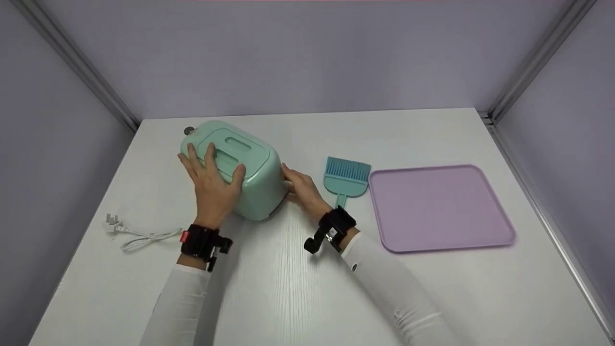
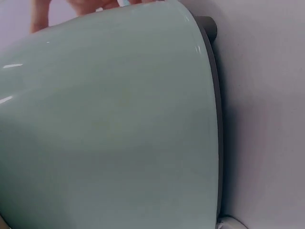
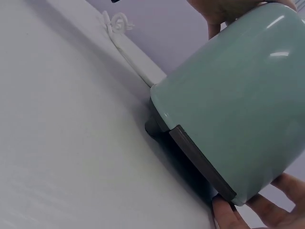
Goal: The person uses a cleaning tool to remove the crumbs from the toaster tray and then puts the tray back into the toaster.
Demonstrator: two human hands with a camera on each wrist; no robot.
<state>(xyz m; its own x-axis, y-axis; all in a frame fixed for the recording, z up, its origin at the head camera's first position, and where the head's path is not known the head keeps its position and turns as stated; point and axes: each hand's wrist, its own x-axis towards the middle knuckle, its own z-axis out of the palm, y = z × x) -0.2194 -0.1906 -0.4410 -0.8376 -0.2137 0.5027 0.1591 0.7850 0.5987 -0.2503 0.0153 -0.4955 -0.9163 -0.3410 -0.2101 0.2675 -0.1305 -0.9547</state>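
Observation:
A mint-green toaster (image 1: 262,192) stands tilted on the left half of the table, with two long recesses in its top. My left hand (image 1: 214,192) rests on that top, fingers spread and nearly straight over its edge, thumb near a recess. At the right end my right hand (image 1: 305,192) holds the toaster low, thumb up along the side. In the right wrist view, fingertips (image 3: 226,214) sit at the dark base edge, beside a dark strip (image 3: 200,162). A stubby foot (image 3: 152,126) shows under the base, over a shadowed gap.
The toaster's white cord (image 1: 149,238) and plug (image 1: 112,223) lie to the left. Right of the toaster are a teal brush (image 1: 347,178) with its bristles facing away and a flat lilac tray (image 1: 442,206). Grey-lilac panels (image 1: 307,57) enclose the white table (image 1: 288,288).

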